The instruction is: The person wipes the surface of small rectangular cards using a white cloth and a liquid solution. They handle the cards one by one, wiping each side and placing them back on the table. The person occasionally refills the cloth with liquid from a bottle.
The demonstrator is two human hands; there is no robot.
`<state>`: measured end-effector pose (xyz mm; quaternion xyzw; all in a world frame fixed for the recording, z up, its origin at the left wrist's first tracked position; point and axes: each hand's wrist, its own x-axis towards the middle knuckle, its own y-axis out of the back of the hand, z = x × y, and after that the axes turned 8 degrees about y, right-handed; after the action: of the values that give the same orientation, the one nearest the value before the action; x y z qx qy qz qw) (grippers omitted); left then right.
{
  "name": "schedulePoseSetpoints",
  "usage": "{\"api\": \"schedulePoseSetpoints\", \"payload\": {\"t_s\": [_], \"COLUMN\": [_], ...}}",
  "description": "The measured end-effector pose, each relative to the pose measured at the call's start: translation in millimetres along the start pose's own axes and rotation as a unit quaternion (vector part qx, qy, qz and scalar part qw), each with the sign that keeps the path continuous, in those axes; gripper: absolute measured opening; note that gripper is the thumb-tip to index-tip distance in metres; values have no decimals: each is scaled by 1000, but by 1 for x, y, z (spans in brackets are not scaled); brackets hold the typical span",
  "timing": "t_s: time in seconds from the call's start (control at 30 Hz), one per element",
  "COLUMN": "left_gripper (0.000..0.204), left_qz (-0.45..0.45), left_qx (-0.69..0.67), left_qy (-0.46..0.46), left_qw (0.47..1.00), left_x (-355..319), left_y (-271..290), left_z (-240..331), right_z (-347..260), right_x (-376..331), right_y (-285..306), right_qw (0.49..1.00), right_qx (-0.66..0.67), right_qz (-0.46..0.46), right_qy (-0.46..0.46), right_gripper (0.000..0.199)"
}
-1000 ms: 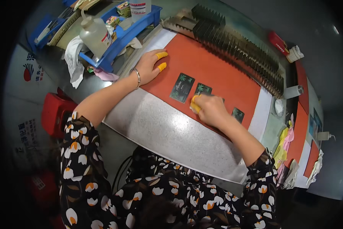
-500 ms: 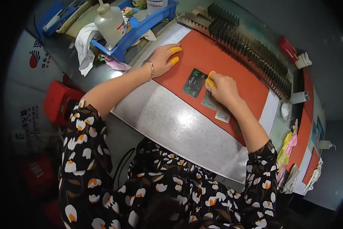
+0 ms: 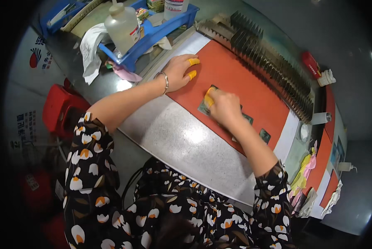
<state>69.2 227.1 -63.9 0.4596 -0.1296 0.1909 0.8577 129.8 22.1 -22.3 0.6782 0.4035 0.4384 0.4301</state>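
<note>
Surroundings: a blue plastic tray (image 3: 152,39) stands far left on the counter (image 3: 186,141), holding a translucent plastic bottle (image 3: 123,25). A white rag (image 3: 90,52) hangs over its left end, and a pink cloth scrap (image 3: 126,74) lies beside it. A long grey slotted rack (image 3: 273,66) runs along the far edge of the orange rectangular mat (image 3: 252,91). A red stool (image 3: 59,110) sits on the floor to the left. Nothing stands between my hands and the cards.

Hands: my left hand (image 3: 178,72) lies flat and spread on the near-left corner of the mat, yellow finger cots on two fingertips, holding nothing. My right hand (image 3: 224,106) presses down on a dark green rectangular card (image 3: 203,108), fingers curled over it. I cannot tell whether they pinch it or only pin it.

Change from half a second ago: my right hand is now on the leftmost card, nearer my left hand, which has stayed planted.

Orientation: the cards (image 3: 264,135) lie flat in a row running from far-left to near-right along the mat. The covered card's own long axis is hidden.
</note>
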Motion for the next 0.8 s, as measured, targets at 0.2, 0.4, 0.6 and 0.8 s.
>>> {"api": "schedulePoseSetpoints", "payload": {"t_s": [0.2,0.4,0.6,0.8], "left_gripper": [31,34,37,38], "left_qz": [22,-9,-39,-72], "left_qx": [-5,-58,-54,-29], "left_qy": [-1,-42,6,15], "left_qw": [1000,997,998,997], "left_x": [-2,10,4,16], "left_y": [17,5,19,16], "left_z": [3,2,12,36], "right_z": [-19,-30,80,204], "right_x": [3,-51,-156,-266], "right_y": [3,60,216,308], "right_qw": [999,989,940,821], "right_qx": [16,129,210,114], "right_qz": [-35,-30,163,251], "right_qy": [24,60,-213,-500], "right_gripper": [12,6,11,21]}}
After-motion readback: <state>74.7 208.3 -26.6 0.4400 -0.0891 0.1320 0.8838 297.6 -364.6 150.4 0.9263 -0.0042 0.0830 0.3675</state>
